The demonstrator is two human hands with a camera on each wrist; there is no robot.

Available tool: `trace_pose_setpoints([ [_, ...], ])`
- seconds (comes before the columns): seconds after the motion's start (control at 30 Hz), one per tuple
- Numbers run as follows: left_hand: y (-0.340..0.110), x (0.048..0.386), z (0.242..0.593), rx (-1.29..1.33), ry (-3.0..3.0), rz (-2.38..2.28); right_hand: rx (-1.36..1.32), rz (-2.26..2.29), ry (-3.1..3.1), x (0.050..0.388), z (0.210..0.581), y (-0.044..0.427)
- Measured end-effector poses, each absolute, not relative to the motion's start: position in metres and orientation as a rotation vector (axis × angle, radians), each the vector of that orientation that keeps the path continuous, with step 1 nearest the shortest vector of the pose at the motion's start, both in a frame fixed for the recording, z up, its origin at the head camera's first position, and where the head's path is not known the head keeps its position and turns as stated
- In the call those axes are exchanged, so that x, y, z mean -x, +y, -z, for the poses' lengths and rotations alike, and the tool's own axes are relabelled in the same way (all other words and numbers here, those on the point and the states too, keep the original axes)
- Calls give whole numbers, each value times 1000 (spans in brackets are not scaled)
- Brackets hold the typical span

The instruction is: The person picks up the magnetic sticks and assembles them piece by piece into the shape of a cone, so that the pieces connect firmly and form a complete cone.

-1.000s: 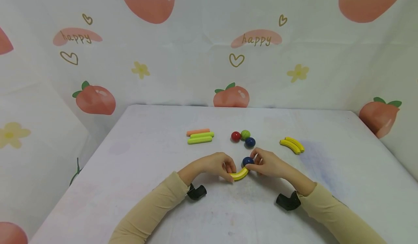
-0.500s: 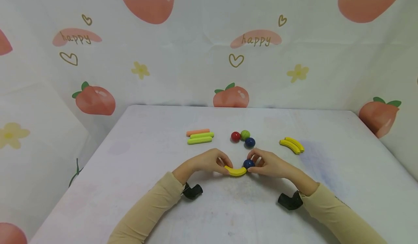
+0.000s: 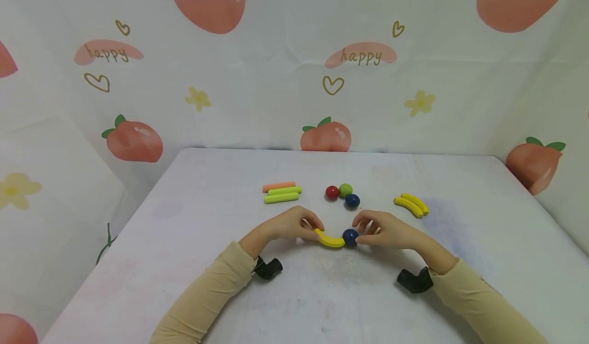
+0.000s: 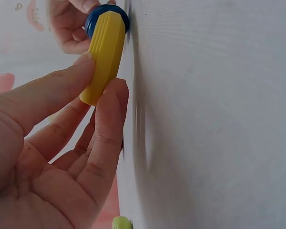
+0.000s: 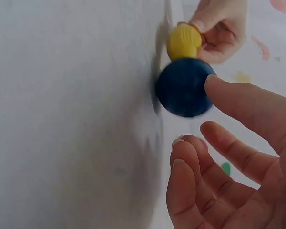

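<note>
1. Yellow curved piece (image 3: 332, 242): located midway between the left and right edges of the desk (image 3: 303, 293), well apart from the far edge; whether it rests on the surface cannot be told
2. Relation to grip: from the left hand (image 3: 294, 224) the piece extends toward the right edge; its long axis runs roughly along the far edge, and the left hand is the nearer hand
3. Orientation: the free end points toward the right edge and meets the blue ball (image 3: 350, 237); the bow of the curve faces the near side
4. Left grip: thumb and finger pinch the left end, closed to the thickness of the piece
5. Right hand (image 3: 386, 230): thumb tip touches the blue ball; the other fingers stand apart from it, loosely bent, with no hold
6. Joint: piece and ball are in contact; whether they are fastened cannot be told
7. Toward the far edge: red ball (image 3: 332, 192), green ball (image 3: 345, 188) and second blue ball (image 3: 352, 201), clustered
</note>
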State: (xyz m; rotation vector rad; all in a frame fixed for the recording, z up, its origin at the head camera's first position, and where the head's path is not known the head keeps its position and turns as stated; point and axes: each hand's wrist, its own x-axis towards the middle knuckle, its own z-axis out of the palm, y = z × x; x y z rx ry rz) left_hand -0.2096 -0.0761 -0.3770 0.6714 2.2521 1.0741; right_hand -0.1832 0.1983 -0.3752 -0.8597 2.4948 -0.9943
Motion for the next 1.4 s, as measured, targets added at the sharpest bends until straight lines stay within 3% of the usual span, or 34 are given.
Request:
trace_pose_setpoints([
  [0.3, -77, 208, 375, -697, 2261, -1065, 777, 1016, 2709, 194, 365, 224],
  [0.67, -78, 207, 373, -704, 2257, -1069, 399, 935, 2968, 210, 362, 264],
  [1.4, -78, 207, 374, -703, 2260, -1062, 221, 834, 2943, 216, 369, 272],
])
